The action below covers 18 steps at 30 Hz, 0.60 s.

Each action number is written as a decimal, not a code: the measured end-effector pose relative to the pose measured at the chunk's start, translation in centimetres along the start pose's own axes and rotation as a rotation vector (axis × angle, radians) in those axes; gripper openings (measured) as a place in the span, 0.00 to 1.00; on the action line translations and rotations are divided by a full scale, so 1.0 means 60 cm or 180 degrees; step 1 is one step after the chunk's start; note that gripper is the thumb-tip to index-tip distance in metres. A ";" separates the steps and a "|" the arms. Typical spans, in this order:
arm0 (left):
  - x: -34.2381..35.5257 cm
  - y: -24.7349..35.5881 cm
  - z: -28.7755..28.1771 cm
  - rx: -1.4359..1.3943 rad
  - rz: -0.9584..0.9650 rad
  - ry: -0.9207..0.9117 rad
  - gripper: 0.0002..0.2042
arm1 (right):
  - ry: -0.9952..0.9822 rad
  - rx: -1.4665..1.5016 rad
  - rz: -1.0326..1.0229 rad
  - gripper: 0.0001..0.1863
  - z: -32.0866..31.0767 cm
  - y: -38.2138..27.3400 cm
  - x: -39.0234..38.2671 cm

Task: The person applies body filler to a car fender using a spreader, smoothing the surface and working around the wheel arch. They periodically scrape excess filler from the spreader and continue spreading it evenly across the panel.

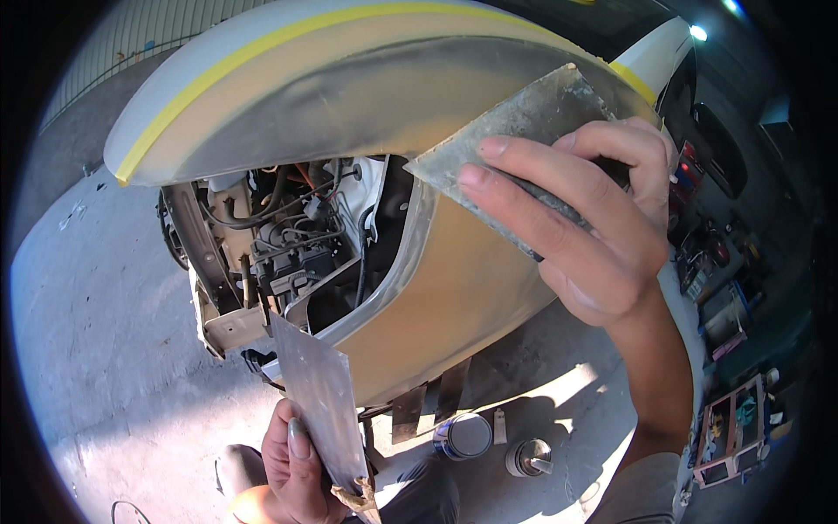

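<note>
My right hand [602, 210] grips a flat, grey metal putty spreader [532, 122], fingers stretched along its face and thumb out of sight. The spreader lies over the car fender [471, 279], just right of the headlight opening; whether its edge touches the panel I cannot tell. Low in the view, my left hand [297, 467] is closed round a long metal putty plate [319, 375], held upright with the thumb on its face. Tan residue clings to the plate's lower end. The fender and hood edge have tan and dark grey sanded patches.
Yellow masking tape [288, 39] curves along the hood. Wires and brackets fill the open headlight bay [297, 236]. On the floor below stand a large can [465, 436], a white tube [499, 426] and a smaller can [526, 458]. A metal cart [733, 432] is at right.
</note>
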<state>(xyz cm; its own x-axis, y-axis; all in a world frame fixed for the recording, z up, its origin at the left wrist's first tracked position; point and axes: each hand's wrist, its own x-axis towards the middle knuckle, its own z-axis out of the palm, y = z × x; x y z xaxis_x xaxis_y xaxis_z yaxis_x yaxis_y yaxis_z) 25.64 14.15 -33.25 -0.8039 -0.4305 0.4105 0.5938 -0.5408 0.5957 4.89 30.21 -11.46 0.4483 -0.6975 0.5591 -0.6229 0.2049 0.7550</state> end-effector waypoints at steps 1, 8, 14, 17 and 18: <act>-0.001 -0.001 -0.003 0.0038 0.0020 -0.0148 0.18 | 0.0017 -0.0003 -0.0009 0.20 0.002 0.000 0.000; 0.009 0.004 -0.004 -0.0047 0.0078 -0.0203 0.20 | -0.0068 0.0131 0.0043 0.18 -0.011 -0.003 -0.004; -0.003 0.001 0.049 -0.0739 -0.0185 0.1554 0.23 | 0.0025 0.0027 -0.0214 0.19 -0.004 0.010 0.010; 0.002 0.002 0.026 -0.0305 -0.0028 0.0579 0.22 | 0.0039 0.0023 -0.0238 0.19 0.006 0.014 0.013; 0.006 0.003 0.013 -0.0183 0.0051 0.0247 0.22 | -0.0003 0.0072 -0.0249 0.18 0.008 0.015 0.012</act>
<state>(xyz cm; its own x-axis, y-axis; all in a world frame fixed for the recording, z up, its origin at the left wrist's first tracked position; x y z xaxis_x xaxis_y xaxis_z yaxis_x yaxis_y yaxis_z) 25.42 14.45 -32.48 -0.7906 -0.4928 0.3635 0.6093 -0.5732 0.5479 4.35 29.58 -10.56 0.4954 -0.7114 0.4984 -0.6004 0.1343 0.7884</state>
